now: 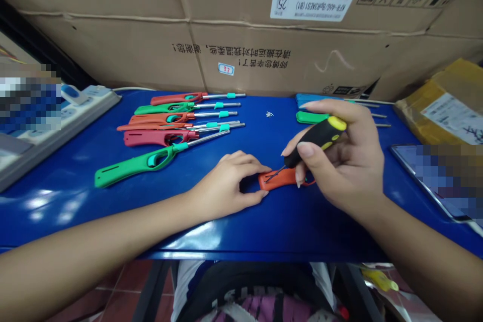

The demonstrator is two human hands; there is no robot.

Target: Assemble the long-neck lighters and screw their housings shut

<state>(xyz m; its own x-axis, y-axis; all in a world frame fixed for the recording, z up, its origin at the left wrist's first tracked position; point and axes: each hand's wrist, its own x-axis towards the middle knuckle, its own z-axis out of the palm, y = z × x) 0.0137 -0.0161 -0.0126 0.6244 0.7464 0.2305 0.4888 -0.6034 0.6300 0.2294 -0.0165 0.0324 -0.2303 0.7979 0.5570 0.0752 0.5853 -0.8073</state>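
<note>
An orange long-nosed lighter [282, 178] lies on the blue table in front of me, its front end hidden behind my right hand. My left hand [230, 186] pinches the lighter's butt end between thumb and fingers. Wrapped in the fingers of my right hand [349, 153] is a black and yellow screwdriver [315, 141], tilted so that its thin shaft comes down to the lighter's handle near the butt end. Whether the tip sits in a screw is too small to tell.
Several red, orange and green lighters [162, 137] lie in a column at left. Blue and green lighters [313, 117] lie behind my right hand. A power strip [85, 110] stands left, a phone [426, 176] and yellow package [445, 100] right. A cardboard box [241, 35] walls the back.
</note>
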